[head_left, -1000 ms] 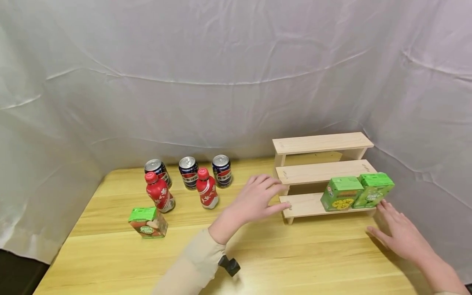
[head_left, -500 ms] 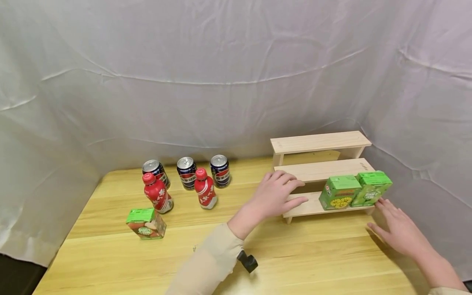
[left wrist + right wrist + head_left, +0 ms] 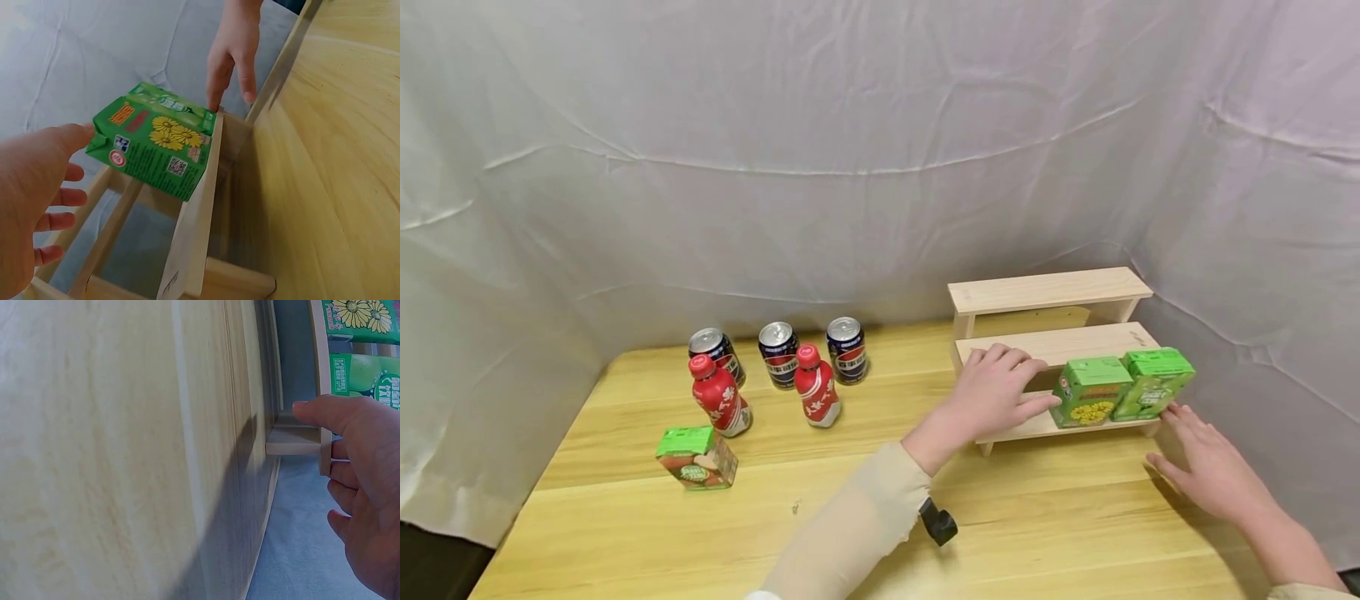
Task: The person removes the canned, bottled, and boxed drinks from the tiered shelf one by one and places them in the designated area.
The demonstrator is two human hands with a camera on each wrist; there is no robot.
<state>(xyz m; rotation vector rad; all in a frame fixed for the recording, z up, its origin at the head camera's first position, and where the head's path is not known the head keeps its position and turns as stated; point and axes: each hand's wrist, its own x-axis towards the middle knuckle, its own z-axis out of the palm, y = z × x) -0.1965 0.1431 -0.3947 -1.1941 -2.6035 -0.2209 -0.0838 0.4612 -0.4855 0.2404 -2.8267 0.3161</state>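
Note:
On the lowest step of a three-tier wooden shelf [image 3: 1037, 427] stand two green juice boxes, the left juice box [image 3: 1092, 392] with yellow flowers and the right juice box [image 3: 1152, 385] close beside it. My left hand [image 3: 992, 396] is at the flowered box's left side, its thumb tip right at the box's edge, fingers loosely spread and gripping nothing. In the left wrist view the flowered juice box [image 3: 156, 134] faces that hand. At the shelf's right end, my right hand [image 3: 1213, 467] has relaxed fingers, fingertips by the lower corner of the right box.
Left on the wooden table [image 3: 625, 533] stand a juice box with a red front [image 3: 697, 458], two red bottles [image 3: 718, 396] [image 3: 817, 387] and three dark blue cola cans [image 3: 847, 350]. Grey cloth [image 3: 775, 208] hangs behind and at the sides.
My left hand has moved right along the front of the shelf, up to the flowered juice box. The right hand stays by the right box. The view has shifted slightly.

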